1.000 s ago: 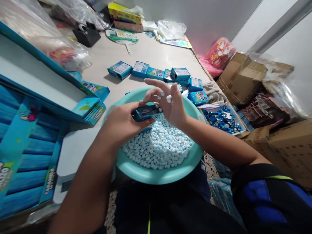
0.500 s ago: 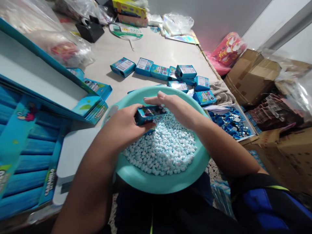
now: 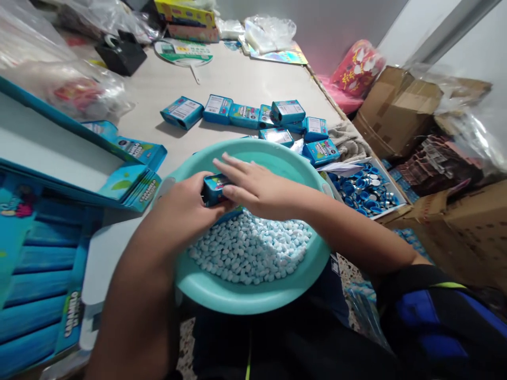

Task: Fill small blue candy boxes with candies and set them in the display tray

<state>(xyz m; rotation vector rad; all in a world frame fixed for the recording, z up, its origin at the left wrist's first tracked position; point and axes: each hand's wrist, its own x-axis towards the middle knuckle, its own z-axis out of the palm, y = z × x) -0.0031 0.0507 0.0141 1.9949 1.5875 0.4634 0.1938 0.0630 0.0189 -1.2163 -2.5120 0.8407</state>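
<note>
The cluttered desk stretches ahead. My left hand grips a blue candy box over the teal basin; my right hand, fingers outstretched, overlaps it. I'd keep both low against spills.

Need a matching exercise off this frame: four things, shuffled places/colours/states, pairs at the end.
1. Basin
2. Blue and silver caps
3. Left hand
4. Paddle fan

A. On the table, near the black tape dispenser
B. Gripping a small blue box
C. Turquoise, with pale pellets inside
D. In the open tray at the picture's right

Pairs: 1-C, 2-D, 3-B, 4-A
</note>
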